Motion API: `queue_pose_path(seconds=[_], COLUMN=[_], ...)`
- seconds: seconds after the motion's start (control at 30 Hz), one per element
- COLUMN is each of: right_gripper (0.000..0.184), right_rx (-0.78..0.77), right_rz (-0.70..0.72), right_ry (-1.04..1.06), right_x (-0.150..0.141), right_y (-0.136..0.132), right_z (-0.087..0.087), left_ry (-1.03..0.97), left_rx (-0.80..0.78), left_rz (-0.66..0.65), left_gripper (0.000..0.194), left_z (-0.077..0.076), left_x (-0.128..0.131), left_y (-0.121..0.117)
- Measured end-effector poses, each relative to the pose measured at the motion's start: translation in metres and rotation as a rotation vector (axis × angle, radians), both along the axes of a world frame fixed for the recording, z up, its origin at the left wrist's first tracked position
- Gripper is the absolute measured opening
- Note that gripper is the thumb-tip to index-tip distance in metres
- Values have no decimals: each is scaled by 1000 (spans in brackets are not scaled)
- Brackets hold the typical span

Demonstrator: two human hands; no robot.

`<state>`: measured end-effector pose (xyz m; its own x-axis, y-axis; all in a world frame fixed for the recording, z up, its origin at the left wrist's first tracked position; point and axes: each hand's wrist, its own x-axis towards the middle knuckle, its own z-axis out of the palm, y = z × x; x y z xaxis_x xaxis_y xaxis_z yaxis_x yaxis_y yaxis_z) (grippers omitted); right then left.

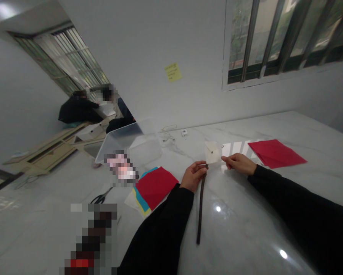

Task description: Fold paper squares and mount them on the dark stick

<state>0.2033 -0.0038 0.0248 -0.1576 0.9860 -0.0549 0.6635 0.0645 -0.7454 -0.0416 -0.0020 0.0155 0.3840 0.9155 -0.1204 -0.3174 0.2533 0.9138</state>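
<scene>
Red paper (276, 153), clear plastic tub (131, 147), probably scissors (101, 198)

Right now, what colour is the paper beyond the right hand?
The paper is red, shown clearest in the head view.

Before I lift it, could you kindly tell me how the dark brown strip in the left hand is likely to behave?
The dark brown strip looks floppy, since it curves slightly below the left hand. Being narrow and thin, it is probably light. It may slide easily on the glossy marble tabletop, though its material is hard to tell from here.
</scene>
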Motion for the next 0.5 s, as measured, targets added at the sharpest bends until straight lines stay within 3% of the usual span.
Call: queue_pose_path(seconds=[0.2, 0.37, 0.5], right_gripper=[55, 87, 86], right_rx=[107, 31, 103], right_rz=[-149, -244, -197], right_ry=[102, 189, 109], right_x=[4, 0, -1], right_y=[1, -2, -4], right_z=[-3, -6, -7], left_ry=[-9, -11, 0], left_rx=[7, 7, 18], left_rz=[-1, -7, -18], left_gripper=[42, 43, 43], left_z=[0, -2, -3], left_x=[0, -1, 1], left_y=[0, 0, -3])
